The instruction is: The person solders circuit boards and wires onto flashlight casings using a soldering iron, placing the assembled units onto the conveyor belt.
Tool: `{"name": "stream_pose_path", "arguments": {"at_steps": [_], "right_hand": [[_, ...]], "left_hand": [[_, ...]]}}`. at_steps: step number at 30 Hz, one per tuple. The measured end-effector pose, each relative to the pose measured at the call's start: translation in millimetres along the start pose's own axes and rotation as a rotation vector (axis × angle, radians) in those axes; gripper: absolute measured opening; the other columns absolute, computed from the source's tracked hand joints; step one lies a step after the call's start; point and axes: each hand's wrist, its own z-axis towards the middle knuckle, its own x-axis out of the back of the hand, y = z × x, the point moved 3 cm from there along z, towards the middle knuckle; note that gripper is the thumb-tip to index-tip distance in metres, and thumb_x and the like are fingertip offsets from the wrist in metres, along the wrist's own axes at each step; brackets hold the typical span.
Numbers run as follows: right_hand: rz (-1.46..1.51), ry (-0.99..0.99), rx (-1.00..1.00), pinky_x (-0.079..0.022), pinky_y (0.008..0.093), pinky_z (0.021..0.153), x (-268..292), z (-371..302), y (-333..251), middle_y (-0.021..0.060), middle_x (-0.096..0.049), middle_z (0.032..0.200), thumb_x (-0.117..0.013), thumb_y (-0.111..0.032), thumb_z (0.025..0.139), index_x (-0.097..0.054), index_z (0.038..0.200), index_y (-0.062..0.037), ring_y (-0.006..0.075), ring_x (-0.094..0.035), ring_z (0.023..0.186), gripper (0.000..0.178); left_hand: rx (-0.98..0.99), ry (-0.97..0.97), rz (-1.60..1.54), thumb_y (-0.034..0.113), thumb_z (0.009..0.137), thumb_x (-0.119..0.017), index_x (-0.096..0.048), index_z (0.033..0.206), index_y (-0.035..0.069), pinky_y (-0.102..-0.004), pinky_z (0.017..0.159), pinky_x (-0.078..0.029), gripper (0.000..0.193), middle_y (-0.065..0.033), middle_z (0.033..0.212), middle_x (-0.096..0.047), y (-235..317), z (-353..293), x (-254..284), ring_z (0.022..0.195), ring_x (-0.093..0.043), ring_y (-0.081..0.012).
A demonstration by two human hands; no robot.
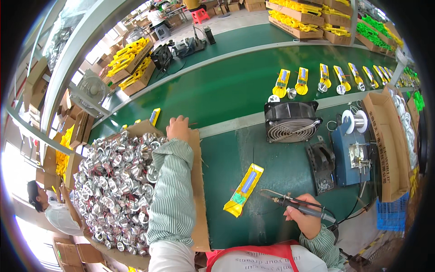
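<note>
My right hand (307, 217) is wrapped round the handle of a soldering iron (293, 204) with a thin curved metal tube at its front. The tip points left, close to a yellow plastic housing (234, 207) lying on the green bench. Inside that housing are a blue cylindrical battery (248, 181) and a small green circuit board (238, 198). At the far right corner of a cardboard box, my left hand (178, 128) has its fingers bent and close together. A thin reddish strand shows beside them; what they hold is hidden. Silver cone-shaped reflectors (120, 181) with red wires fill the box.
Beyond the bench runs a green conveyor (217, 86) with a row of yellow housings (324, 75) on the right. A black fan (292, 122), a black iron stand (321, 165), a blue wire-feeding unit (351, 154) and a long cardboard box (385, 149) stand right. Another person (59, 213) works at left.
</note>
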Motion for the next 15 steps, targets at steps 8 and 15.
{"name": "stream_pose_path", "arguments": {"at_steps": [8,15], "right_hand": [[-0.02,-0.004,-0.059,-0.054,0.0271,0.055,-4,14,-1,0.0154,-0.06,0.076,-0.06,0.004,0.078,-0.047,0.09,0.0034,0.0177,-0.063,0.064,0.017],[-0.013,-0.041,-0.051,-0.054,0.0258,0.056,-8,12,3,0.0129,-0.064,0.077,-0.064,0.0,0.078,-0.051,0.089,0.0026,0.0153,-0.064,0.066,0.017]], "left_hand": [[0.04,-0.081,-0.43,0.023,0.08,-0.059,-0.068,0.086,0.011,-0.0412,0.072,-0.046,0.016,-0.0095,0.085,-0.063,-3,7,-19,0.088,-0.057,-0.0307],[0.01,-0.202,-0.643,0.019,0.08,-0.06,-0.063,0.079,0.004,-0.0424,0.064,-0.046,0.015,-0.0172,0.072,-0.06,42,-81,73,0.071,-0.058,-0.0346]]}}
